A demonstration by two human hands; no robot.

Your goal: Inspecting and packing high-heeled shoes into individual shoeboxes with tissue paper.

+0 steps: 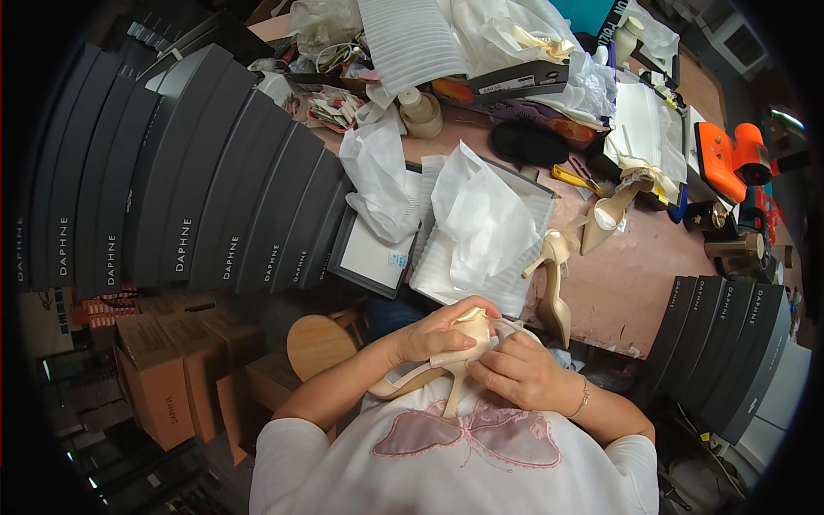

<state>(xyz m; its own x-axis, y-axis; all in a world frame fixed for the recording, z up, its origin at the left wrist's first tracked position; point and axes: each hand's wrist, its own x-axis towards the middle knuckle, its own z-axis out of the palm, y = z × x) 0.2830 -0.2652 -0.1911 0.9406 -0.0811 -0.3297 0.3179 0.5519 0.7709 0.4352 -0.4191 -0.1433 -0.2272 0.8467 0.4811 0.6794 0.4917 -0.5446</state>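
Close to my chest is a cream high-heeled shoe (pixel 469 329), its heel pointing down and its toe part out to the left. My left hand (pixel 432 336) is closed around the back of it, thumb pressed on the heel counter. My right hand (pixel 520 371) has its fingers bent and pinched together at the right side of the same shoe, by a thin pale strap (pixel 508 326). What those fingertips grip is partly hidden. Just beyond my hands lies an opened shoe box with white tissue paper (pixel 477 221).
Beige heeled shoes (pixel 554 302) lie on the pink table (pixel 611 296) at the right. Dark shoe boxes (pixel 202 172) stand stacked at the left, with more (pixel 719 352) at the right. Yellow cutter (pixel 573 178), white bottle (pixel 419 112) and orange device (pixel 719 161) are farther back.
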